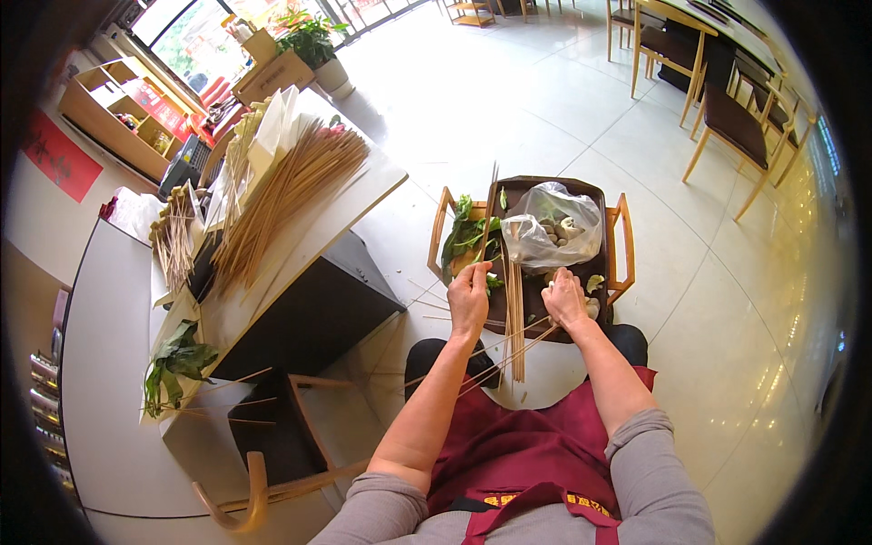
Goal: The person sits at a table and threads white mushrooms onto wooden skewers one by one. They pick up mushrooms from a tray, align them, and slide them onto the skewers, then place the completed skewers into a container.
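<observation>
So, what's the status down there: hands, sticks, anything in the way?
Left hand and right hand: each grip looks closed on thin sticks. Stick bundle overhangs near edge of brown tray. Clear bag close ahead, nothing plainly blocking.

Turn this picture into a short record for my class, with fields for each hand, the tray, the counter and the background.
Left hand: fingers drawn together by green leaves; exact grip unclear
Right hand: over the tray's near right part; thin sticks slant down-left from it
Tray: dark brown; bears a clear bag of round, mushroom-like pieces and a bunch of sticks
Counter: at left, with a large stick bundle
Background: chairs upper right; potted plant upper left
</observation>
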